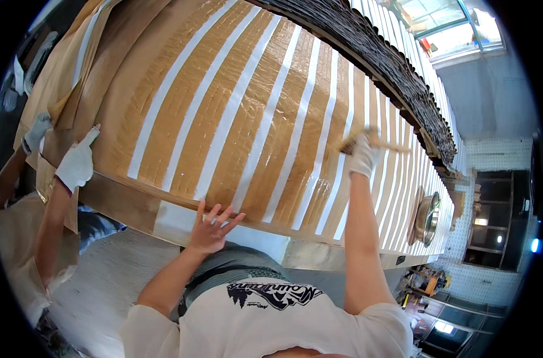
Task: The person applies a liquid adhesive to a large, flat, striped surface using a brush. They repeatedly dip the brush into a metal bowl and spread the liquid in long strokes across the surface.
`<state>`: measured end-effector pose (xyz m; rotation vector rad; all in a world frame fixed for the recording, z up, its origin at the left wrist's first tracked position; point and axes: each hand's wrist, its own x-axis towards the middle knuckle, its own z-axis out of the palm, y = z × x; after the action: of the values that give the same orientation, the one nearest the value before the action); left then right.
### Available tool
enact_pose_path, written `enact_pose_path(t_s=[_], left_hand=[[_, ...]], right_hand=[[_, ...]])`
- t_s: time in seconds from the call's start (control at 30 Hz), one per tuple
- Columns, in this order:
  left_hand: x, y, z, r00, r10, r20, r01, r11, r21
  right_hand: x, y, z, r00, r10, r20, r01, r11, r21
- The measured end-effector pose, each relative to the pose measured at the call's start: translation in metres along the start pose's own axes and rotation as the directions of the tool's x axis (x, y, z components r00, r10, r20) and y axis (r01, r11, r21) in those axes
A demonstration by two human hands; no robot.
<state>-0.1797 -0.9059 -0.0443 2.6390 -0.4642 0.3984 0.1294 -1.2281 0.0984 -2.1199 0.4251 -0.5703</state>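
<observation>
My left hand (pixel 210 231) is bare, fingers spread, resting at the near edge of the brown paper sheets (pixel 182 192) on the long table. These sheets carry white stripes, and their brown areas shine as if wet. My right hand (pixel 364 156), in a white glove, is closed round a wooden-handled brush (pixel 389 145) above the striped sheets. The brush is a little blurred, and whether its bristles touch the paper I cannot tell. At the left, a co-worker's two gloved hands (pixel 76 164) are at the brown paper's edge.
A round metal bowl (pixel 427 218) stands on the table's right part. Dark layered material (pixel 367 45) is stacked along the far side. The co-worker's arms and loose paper (pixel 59 113) take up the left end. Shelves (pixel 456 316) stand at the lower right.
</observation>
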Motion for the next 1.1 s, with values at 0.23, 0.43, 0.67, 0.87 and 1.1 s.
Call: enact_pose_path(t_s=[0.23,0.43,0.67,0.87,1.1], left_hand=[[0.002,0.001,-0.002,1.0,0.004,-0.004,-0.003,0.999,0.049],[0.001,0.0,-0.004,1.0,-0.01,-0.002,0.01,0.999,0.048],[0.001,-0.005,-0.008,0.998,0.029,0.056,-0.036,0.992,0.123],[0.005,-0.001,-0.007,0.998,0.048,0.034,-0.051,0.994,0.096],[0.006,0.0,0.0,0.997,0.071,-0.018,-0.069,0.99,0.121]], right_hand=[[-0.146,-0.174,0.194,0.876,-0.128,0.466,0.104,0.992,0.076],[-0.156,-0.131,0.194,0.9,-0.195,0.389,0.205,0.979,0.017],[-0.104,-0.003,-0.006,0.989,-0.018,0.149,0.026,0.998,-0.051],[-0.073,0.078,-0.121,0.96,0.269,-0.072,-0.261,0.96,0.098],[-0.108,-0.017,-0.01,0.955,-0.194,0.225,0.209,0.977,-0.045]])
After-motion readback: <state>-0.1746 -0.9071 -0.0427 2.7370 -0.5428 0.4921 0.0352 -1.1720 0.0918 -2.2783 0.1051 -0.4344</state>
